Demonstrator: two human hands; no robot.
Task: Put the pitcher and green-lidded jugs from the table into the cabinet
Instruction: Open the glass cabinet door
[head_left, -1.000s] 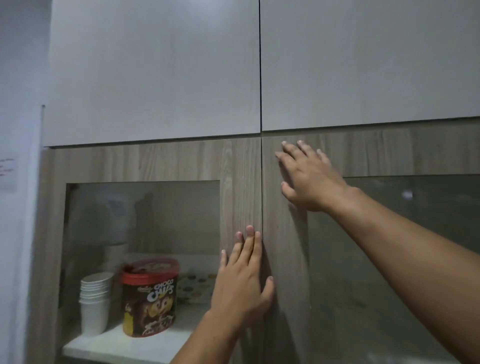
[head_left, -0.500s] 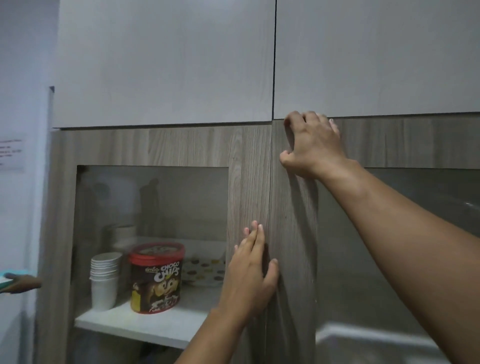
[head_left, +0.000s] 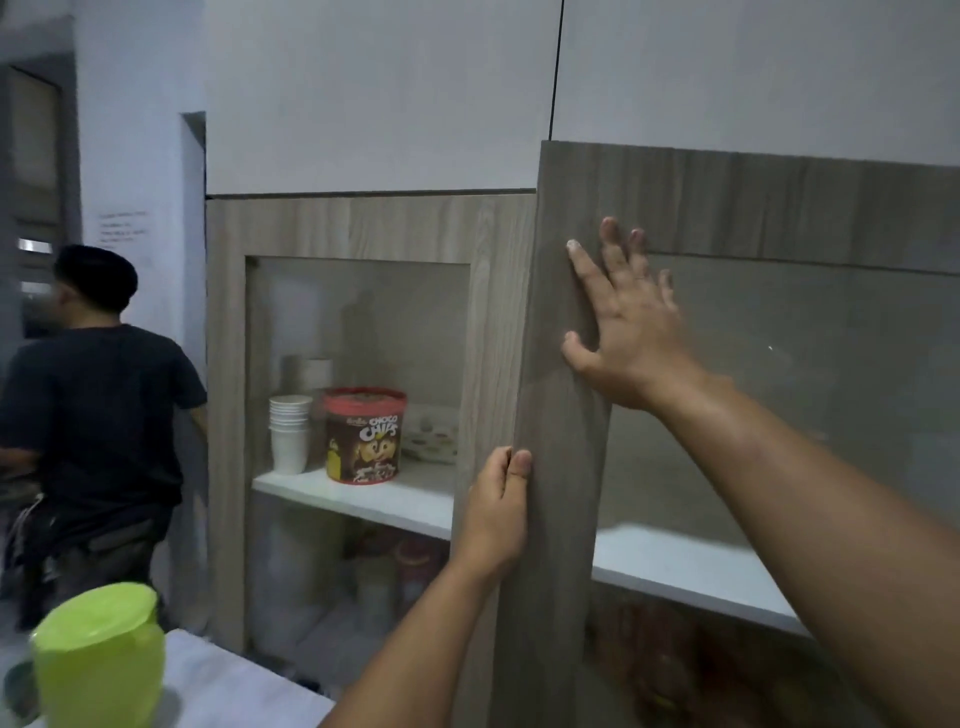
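Left hand (head_left: 497, 501) gripped the right cabinet door (head_left: 566, 467) edge | right hand (head_left: 626, 322) lay open, flat on it | green-lidded jug (head_left: 98, 660) on tabletop (head_left: 234, 686).

white shelf (head_left: 363, 501), paper cups (head_left: 289, 434), Choco Chips tub (head_left: 364, 435)

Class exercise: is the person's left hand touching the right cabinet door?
Touching. The head view shows the left hand wrapped around the free edge of the right cabinet door, its fingers pressed against the wood with no gap.
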